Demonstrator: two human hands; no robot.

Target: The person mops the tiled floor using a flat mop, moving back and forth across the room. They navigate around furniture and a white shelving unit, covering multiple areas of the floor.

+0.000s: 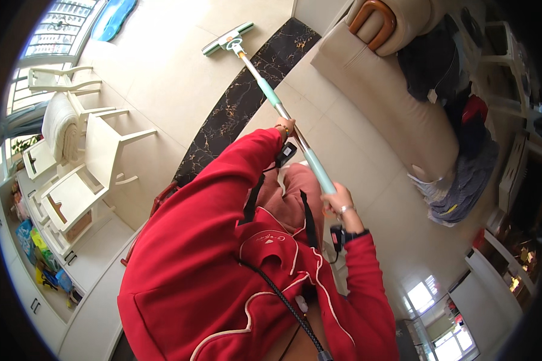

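I've got both hands wrapped round the mop point(265, 81) pole: left hand point(286, 127) higher, right hand point(339, 200) lower. Mop head sits on the tile at 12 o'clock (by the black strip point(235, 108)). Risk: a wide push clips the sofa point(379, 96) at 2 o'clock.

Mop point(271, 90) between chairs point(84, 162) at left and sofa point(391, 102) at right

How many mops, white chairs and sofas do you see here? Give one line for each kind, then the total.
Mop, both hands on its handle: 1
White chairs: 2
Sofa: 1
Total: 4
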